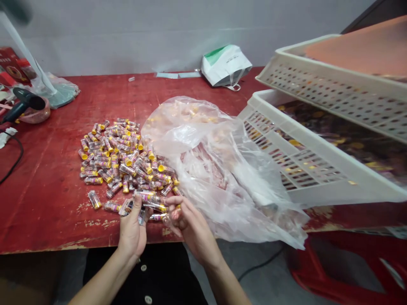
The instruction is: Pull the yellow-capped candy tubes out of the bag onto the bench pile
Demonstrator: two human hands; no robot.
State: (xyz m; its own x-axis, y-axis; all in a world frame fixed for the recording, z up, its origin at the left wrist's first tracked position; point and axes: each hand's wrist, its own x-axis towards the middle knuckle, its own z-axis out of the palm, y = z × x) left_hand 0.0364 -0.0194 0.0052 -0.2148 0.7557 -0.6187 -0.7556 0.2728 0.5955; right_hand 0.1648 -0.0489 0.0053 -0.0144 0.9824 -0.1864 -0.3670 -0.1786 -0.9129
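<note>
My left hand [133, 235] is closed around several small clear plastic tubes with yellow caps [155, 206] and a small printed piece, perhaps a label or wrapper [127, 206]. Close beside it, my right hand [190, 226] has its fingers curled at the tubes' ends. A bit of yellow and something clear show between those fingers, too small to name. Beyond both hands lies a heap of the same tubes [117, 156], with purple labels and dark contents. One loose tube [94, 199] rests left of my hands.
A large clear plastic bag [203, 156] spreads beside the heap on the red table [41, 169]. Stacked white perforated crates [305, 169] with more tubes stand at right. At the back are a white-green bag [225, 65] and a lamp stand [41, 67]; a handheld scanner [27, 99] lies left.
</note>
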